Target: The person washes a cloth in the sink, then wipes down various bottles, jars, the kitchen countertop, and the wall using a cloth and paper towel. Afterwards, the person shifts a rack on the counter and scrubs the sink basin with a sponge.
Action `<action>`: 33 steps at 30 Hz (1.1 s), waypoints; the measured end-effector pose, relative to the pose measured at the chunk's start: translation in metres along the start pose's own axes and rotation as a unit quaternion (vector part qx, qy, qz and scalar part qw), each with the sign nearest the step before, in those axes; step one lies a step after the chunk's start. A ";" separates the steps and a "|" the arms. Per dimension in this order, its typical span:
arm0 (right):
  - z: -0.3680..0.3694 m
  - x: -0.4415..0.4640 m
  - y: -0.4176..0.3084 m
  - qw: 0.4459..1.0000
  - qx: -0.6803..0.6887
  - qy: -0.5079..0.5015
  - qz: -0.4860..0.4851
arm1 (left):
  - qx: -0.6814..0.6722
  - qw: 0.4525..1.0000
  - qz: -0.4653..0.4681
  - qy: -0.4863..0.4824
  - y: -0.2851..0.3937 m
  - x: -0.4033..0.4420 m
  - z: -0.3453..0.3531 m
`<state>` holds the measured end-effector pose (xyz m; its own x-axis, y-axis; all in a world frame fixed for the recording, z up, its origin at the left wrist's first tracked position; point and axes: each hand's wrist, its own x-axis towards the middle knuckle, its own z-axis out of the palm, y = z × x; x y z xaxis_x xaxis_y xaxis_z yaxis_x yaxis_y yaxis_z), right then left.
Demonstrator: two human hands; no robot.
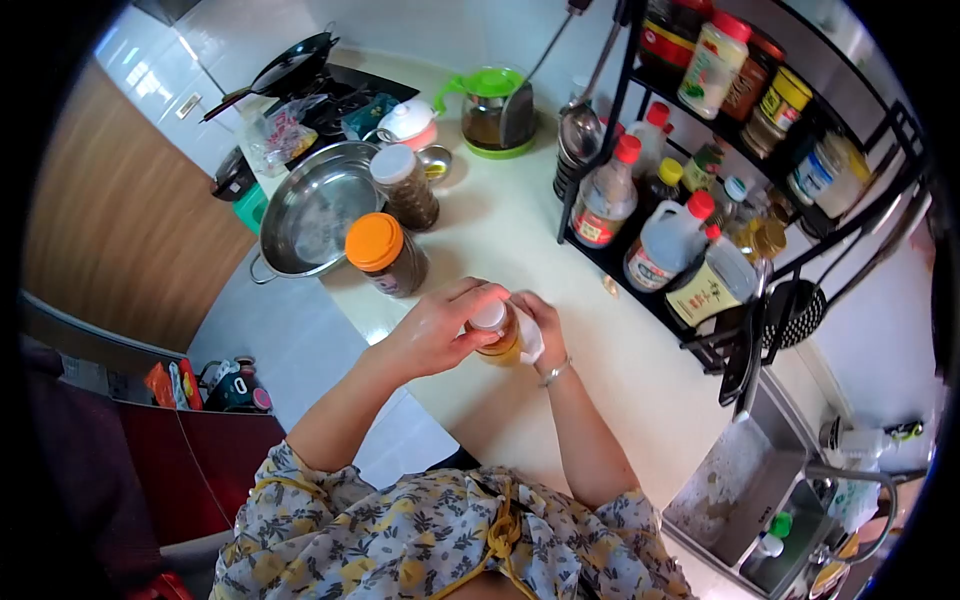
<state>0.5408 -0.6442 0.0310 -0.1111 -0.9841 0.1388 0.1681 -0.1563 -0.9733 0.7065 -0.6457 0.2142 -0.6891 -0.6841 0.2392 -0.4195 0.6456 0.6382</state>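
A small clear jar [498, 350] with a white lid [488, 316] and amber-coloured contents is between my hands above the countertop. My left hand [440, 325] is closed around its top, fingers and thumb at the lid. My right hand [542, 322], with a bracelet on the wrist, presses a folded white tissue or cloth [530, 340] against the jar's side. Just beyond my left hand stand an orange-lidded jar [385, 255] and a white-lidded jar [405, 188] with dark contents.
A wide steel pan [325, 210] sits at the counter's left edge. Behind it are a stove with a black wok [292, 68] and a green-lidded glass pot [492, 110]. A black rack [600, 190] of bottles stands right, and a sink [735, 485] lies at lower right.
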 end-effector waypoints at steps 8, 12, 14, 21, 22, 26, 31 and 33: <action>-0.017 -0.048 -0.039 0.824 -0.562 0.028 -0.065 | 0.118 0.993 -0.004 0.007 -0.059 0.038 -0.045; -0.038 -0.064 -0.031 0.798 -0.590 0.057 -0.107 | 0.172 0.983 -0.053 0.039 -0.089 0.052 -0.064; -0.041 -0.070 -0.042 0.774 -0.614 0.074 -0.137 | 0.182 0.979 -0.081 0.043 -0.095 0.057 -0.075; -0.041 -0.076 -0.045 0.805 -0.581 0.072 -0.089 | 0.234 0.970 -0.037 0.050 -0.104 0.107 -0.119; -0.043 -0.076 -0.043 0.810 -0.578 0.059 -0.081 | 0.214 0.974 -0.009 0.074 -0.107 0.128 -0.126; -0.039 -0.073 -0.044 0.798 -0.597 0.062 -0.058 | 0.127 0.988 0.024 0.086 -0.121 0.234 -0.138; -0.036 -0.066 -0.041 0.788 -0.610 0.076 -0.050 | 0.048 0.999 0.009 -0.006 -0.155 0.344 -0.105; -0.037 -0.066 -0.037 0.777 -0.623 0.076 -0.038 | 0.036 0.998 0.021 -0.048 -0.160 0.372 -0.093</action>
<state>0.5056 -0.5700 0.0514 -0.2037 -0.9399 0.2739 -0.9141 0.0824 -0.3971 0.5720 -1.0350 0.2694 -0.7584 -0.6231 0.1913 -0.4282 0.6976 0.5744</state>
